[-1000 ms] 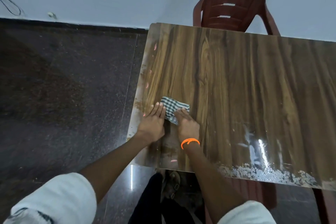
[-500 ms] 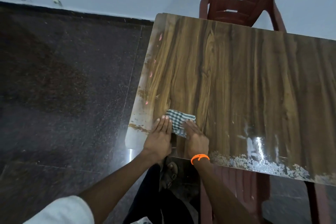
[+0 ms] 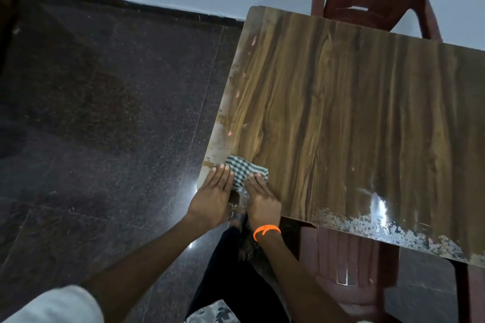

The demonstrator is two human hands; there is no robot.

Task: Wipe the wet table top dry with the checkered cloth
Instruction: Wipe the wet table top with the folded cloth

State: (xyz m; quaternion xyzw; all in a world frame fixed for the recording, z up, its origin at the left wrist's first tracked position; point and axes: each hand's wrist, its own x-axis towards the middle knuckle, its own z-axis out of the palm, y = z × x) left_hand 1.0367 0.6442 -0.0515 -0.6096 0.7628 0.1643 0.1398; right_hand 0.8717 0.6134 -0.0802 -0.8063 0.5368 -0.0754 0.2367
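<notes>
At the near left corner of the brown wood-grain tabletop (image 3: 341, 113), the folded green-and-white checkered cloth (image 3: 242, 168) lies flat. Left hand (image 3: 214, 195) and right hand (image 3: 261, 200) press on it with straight fingers, side by side, gripping nothing.

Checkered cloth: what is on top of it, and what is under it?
Straight fingers of the left hand and right hand press on the checkered cloth. It lies on the table top near corner; the surface beneath is covered.
</notes>
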